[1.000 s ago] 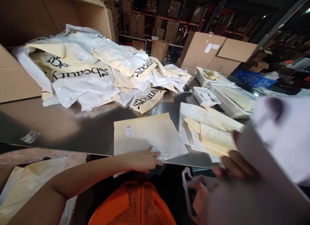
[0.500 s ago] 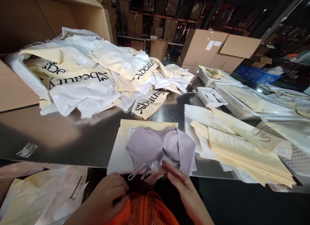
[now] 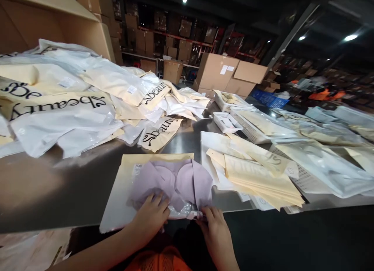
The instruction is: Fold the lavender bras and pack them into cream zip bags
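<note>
A lilac bra (image 3: 178, 181) lies on a cream plastic bag (image 3: 128, 177) at the near edge of a steel table (image 3: 58, 181). My left hand (image 3: 150, 218) rests flat on the garment's left side, fingers spread. My right hand (image 3: 214, 228) pinches the lower right edge of the lilac bra near a small tag. Both hands are at the table's front edge.
A big heap of white and cream "beauty" bags (image 3: 73, 103) fills the left back. A stack of flat cream bags (image 3: 257, 173) lies to the right, with white baskets (image 3: 230, 121) and more bagged goods behind. Cardboard boxes (image 3: 222, 74) stand at the back.
The lilac bra, first held up at the right, was laid on the cream bag. Both hands have moved onto it and are spreading it flat. The view has shifted right.
</note>
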A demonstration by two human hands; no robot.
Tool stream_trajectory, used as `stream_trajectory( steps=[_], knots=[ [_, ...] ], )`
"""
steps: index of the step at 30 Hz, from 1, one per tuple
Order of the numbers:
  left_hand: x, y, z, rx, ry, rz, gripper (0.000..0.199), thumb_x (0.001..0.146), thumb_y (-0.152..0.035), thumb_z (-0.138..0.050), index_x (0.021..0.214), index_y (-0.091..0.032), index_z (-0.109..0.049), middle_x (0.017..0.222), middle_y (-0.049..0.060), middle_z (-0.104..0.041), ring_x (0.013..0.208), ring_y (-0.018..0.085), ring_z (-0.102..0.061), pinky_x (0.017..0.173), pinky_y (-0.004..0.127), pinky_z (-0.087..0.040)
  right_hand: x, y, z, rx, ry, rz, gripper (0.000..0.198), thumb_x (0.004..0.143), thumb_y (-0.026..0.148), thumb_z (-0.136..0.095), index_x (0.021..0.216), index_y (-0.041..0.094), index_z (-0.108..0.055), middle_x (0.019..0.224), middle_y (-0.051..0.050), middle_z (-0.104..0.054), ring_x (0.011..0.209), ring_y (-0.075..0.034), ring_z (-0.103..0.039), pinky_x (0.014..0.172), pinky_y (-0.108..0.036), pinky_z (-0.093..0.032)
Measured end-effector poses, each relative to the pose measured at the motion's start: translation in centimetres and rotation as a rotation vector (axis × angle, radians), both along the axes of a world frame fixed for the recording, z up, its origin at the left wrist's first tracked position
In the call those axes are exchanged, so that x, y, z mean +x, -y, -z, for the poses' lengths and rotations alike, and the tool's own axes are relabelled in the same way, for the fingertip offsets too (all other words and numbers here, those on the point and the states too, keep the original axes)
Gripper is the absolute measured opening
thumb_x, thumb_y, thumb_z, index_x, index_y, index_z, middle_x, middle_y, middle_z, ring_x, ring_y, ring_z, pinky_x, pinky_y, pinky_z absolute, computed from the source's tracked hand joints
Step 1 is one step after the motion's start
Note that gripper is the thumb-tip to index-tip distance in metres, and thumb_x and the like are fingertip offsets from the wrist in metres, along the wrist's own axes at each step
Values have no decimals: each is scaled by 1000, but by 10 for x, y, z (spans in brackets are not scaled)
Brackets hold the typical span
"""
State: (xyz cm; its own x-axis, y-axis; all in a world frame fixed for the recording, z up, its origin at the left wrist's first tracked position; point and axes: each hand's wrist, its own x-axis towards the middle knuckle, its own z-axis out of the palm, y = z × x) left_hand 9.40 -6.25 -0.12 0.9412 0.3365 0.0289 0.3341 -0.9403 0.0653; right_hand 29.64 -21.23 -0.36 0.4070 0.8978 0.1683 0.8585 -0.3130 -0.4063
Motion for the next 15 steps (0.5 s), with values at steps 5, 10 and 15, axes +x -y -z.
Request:
stream_trajectory(
  steps=[5, 10, 15],
  knots=[
    [-5, -5, -1, -26, 104, -67, 38, 90, -23, -50, 127, -22, -60, 105, 9, -70, 98, 28, -60, 85, 43, -46, 26, 3, -38, 33, -663, -97, 16, 89, 34, -56, 82, 21, -59, 81, -2, -62, 78, -20, -58, 73, -31, -44],
    [14, -8, -1, -28, -1, -118, 40, 83, -14, -49, 120, -18, -65, 100, 13, -70, 98, 34, -62, 81, 50, -48, 47, -6, -76, 241, -1234, -50, 33, 82, 50, -68, 84, 21, -53, 73, 4, -55, 67, -12, -52, 64, -24, -42],
    [8, -20, -31, -233, 205, -274, 15, 82, -27, -49, 84, -24, -64, 86, 8, -68, 85, 29, -64, 76, 44, -49, 71, -13, -108, 259, -1427, 97, 44, 71, 51, -76, 100, 24, -56, 62, 7, -52, 43, -6, -38, 40, -17, -27]
  ],
)
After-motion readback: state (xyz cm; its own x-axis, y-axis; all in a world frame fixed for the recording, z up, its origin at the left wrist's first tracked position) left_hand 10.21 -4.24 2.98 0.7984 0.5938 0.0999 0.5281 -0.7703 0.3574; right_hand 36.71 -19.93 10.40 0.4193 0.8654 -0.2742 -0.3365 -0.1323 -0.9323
